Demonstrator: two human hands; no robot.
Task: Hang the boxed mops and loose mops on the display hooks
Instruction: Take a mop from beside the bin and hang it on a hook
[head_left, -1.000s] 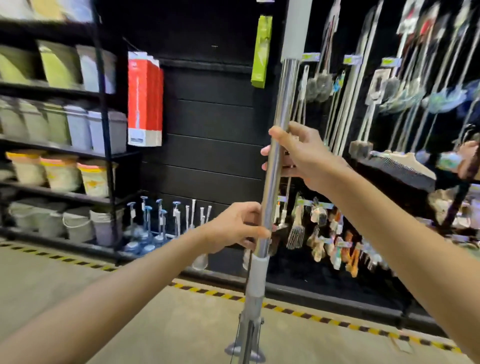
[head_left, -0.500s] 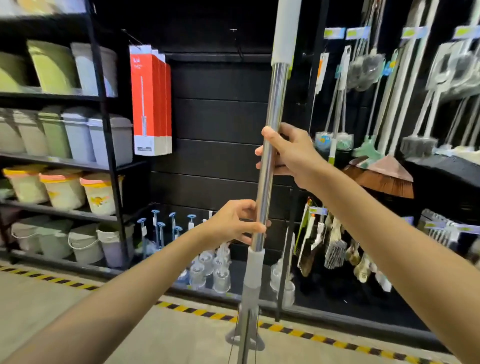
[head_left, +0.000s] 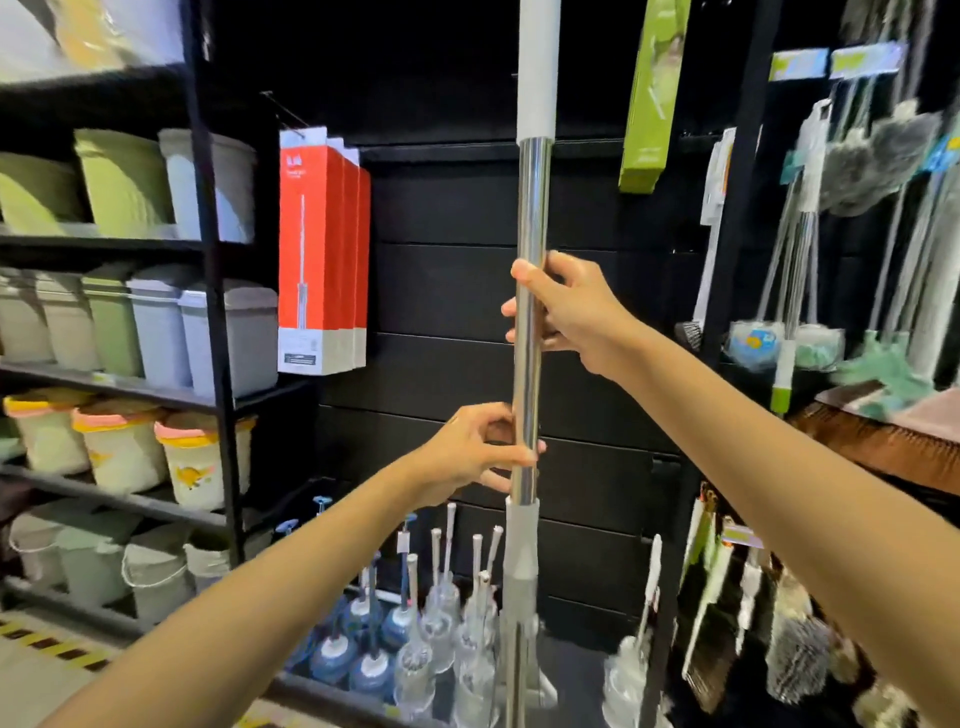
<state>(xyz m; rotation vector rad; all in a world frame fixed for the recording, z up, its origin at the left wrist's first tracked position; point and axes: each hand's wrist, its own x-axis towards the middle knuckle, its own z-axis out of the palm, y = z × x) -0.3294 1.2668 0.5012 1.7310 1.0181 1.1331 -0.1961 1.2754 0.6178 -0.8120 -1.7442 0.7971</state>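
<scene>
Grip unchanged from earlier frames; view swung, green box (head_left: 652, 104) back upper right. Fingers (head_left: 522, 457) of left hand (head_left: 467, 452) curl round chrome low on mop (head_left: 531, 208), just above grey collar (head_left: 521, 540); right hand (head_left: 569, 317) wraps it higher. Mop upright mid-view before black wall (head_left: 441, 291), top out of frame. Likely stiff, light, slick: grip chrome firmly. Lidded bins (head_left: 228, 338) on left shelves (head_left: 130, 387), contents hidden; clear holders (head_left: 441, 618) below carry brushes (head_left: 449, 525).

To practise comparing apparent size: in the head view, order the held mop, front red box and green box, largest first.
1. mop
2. red box
3. green box; top out of frame, so unsure
</scene>
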